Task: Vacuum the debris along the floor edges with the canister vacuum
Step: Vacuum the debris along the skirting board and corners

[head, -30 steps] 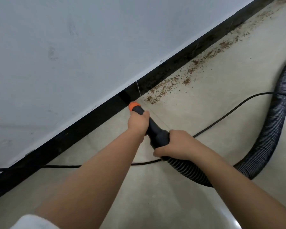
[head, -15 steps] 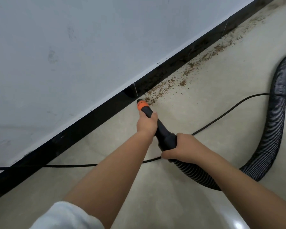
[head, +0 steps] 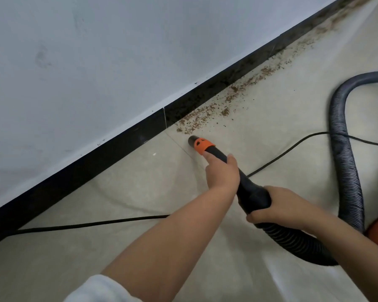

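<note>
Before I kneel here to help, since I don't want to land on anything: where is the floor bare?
Bare floor lies between the black baseboard and the power cord, left of the nozzle. Right of it is crowded: debris lines the baseboard, and the hose loops over the cord.

Wall: far left, baseboard at its foot.
Debris: on floor along baseboard, just beyond nozzle.
Hands: left hand ahead of right hand on nozzle.
Hose: loops right.
Cord: across floor, under hose.
</note>
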A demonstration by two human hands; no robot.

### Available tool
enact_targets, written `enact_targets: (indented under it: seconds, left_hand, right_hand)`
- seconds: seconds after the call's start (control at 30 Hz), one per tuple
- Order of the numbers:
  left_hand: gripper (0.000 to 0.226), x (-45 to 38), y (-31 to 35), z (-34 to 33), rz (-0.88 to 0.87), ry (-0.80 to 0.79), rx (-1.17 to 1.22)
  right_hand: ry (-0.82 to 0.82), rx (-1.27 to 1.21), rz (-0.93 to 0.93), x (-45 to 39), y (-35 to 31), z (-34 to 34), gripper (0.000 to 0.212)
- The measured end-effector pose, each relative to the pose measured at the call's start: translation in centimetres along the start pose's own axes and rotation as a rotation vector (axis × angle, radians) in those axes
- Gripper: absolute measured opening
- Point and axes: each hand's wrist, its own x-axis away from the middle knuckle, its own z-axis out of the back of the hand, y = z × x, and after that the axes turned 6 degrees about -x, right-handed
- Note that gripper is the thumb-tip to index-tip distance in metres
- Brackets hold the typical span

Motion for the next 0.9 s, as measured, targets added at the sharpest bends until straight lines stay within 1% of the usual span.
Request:
enact_targets:
  seconds: [0.13, 0.23, 0.33, 0.47, 0.57, 0.73, 0.9]
  left_hand:
    - [0.062, -1.2, 0.5, 1.5, -0.003, 0.071, 0.02]
    - [0.059, -2.7, 0.9, 3.4, -0.026, 0.11, 0.006]
    - [0.059, -3.7, 1.0, 4.9, -0.052, 0.124, -0.024]
    - [0.058, -4.4, 1.0, 6.0, -0.061, 0.13, -0.002]
    - [0.06, -4.1, 0.7, 6.1, -0.058, 0.13, -0.008]
    - [0.059, -2.8, -0.3, 6.1, 0.001, 0.176, 0.033]
    - [0.062, -1.7, -1.5, 7.5, 0.062, 0.226, 0.089]
  right_hand:
    - [-0.011, -0.036, 0.013, -1.4, -2.1, -0.6, 0.023]
    - [0.004, -0.039, 0.039, -2.8, -3.8, -1.3, 0.028]
    - [0.01, -0.051, 0.052, -3.9, -5.1, -2.3, 0.032]
    - [-0.01, -0.024, 0.08, -4.3, -6.4, -2.6, 0.025]
    - [-0.01, -0.018, 0.101, -4.3, -6.1, -2.8, 0.025]
    - [-0.076, -0.011, 0.123, -3.8, -5.4, -3.2, 0.022]
    - [-0.131, 0.07, 0.163, -3.0, -6.4, -3.7, 0.023]
